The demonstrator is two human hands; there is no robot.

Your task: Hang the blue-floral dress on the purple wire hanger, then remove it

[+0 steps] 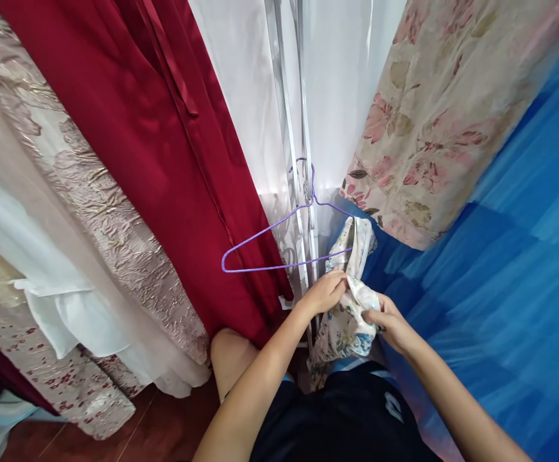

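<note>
White floral garment (344, 326) is held bunched by L hand (328, 292) & R hand (391, 322), its upper end hung on R side of purple hanger (282, 265); red cloth (163, 173) seen to L, blue cloth (495, 308) to R

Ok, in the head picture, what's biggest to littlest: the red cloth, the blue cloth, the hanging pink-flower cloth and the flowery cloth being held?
Largest to smallest, as they look:
1. Red cloth and blue cloth: too alike to rank.
2. Hanging pink-flower cloth.
3. Held flowery cloth, clearly smallest.
</note>
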